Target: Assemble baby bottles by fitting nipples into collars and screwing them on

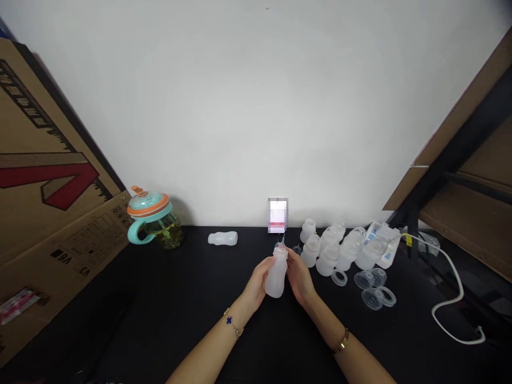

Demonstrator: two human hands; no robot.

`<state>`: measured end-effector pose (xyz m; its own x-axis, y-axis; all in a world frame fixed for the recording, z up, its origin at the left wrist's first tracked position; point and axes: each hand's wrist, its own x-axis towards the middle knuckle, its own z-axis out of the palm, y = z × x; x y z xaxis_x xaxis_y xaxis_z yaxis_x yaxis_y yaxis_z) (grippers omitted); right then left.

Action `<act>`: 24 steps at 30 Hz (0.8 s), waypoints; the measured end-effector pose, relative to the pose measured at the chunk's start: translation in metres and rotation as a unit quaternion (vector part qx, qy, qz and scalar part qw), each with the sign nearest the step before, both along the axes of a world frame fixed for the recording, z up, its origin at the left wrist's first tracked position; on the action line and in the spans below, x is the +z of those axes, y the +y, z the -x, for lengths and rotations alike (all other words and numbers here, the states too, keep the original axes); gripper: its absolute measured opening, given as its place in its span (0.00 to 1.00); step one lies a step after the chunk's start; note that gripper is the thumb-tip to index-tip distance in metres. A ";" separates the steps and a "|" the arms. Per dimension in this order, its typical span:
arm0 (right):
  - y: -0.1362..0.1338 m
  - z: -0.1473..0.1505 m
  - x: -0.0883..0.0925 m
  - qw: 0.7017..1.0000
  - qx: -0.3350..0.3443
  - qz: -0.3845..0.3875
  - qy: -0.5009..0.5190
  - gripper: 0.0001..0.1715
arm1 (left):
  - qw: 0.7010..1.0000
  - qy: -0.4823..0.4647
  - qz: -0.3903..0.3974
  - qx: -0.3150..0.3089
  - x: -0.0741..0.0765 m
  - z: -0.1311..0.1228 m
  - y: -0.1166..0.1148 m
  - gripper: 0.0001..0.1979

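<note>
Over the middle of the dark table I hold a frosted white baby bottle [276, 277], mouth up and slightly tilted. My left hand [259, 277] is wrapped around its left side. At the neck, a clear pointed piece [283, 240] that looks like a teat pokes up from the mouth. My right hand [298, 274] has its fingers closed at that neck, against the clear piece; the exact grip is partly hidden. Just right of this hand stand several frosted baby bottles [328, 260], some with clear domed caps. A white ring [339, 277] lies in front of them.
Clear cups [372, 298] and another ring lie at the right, beside a white cable [460, 288]. One bottle [223, 238] lies on its side at the back left. A teal-handled jug [156, 221] stands near a cardboard box [60, 240]. A bright phone-like screen [278, 215] leans on the wall.
</note>
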<state>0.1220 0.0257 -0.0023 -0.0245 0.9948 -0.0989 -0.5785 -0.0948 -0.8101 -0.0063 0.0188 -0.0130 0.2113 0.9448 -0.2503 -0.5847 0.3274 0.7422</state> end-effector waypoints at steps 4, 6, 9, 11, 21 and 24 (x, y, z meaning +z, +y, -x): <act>0.001 -0.001 -0.002 1.000 0.011 0.003 0.004 0.17 | 1.000 -0.007 -0.004 -0.001 0.000 0.000 0.000 0.19; 0.000 -0.001 -0.001 1.000 0.012 0.000 0.002 0.16 | 1.000 -0.007 -0.001 0.000 0.001 0.000 0.000 0.19; -0.001 -0.001 0.002 1.000 0.012 0.000 0.001 0.16 | 1.000 -0.007 0.006 0.002 0.001 0.001 0.000 0.19; -0.002 -0.001 0.004 1.000 0.016 -0.003 -0.003 0.17 | 1.000 -0.009 0.006 0.003 0.001 0.001 0.000 0.18; -0.001 -0.002 0.005 0.999 0.030 -0.024 -0.009 0.17 | 1.000 -0.013 0.001 0.007 0.001 0.000 0.000 0.19; -0.002 -0.002 0.007 0.999 0.030 -0.019 -0.012 0.16 | 1.000 -0.012 0.003 0.008 0.001 0.000 -0.001 0.19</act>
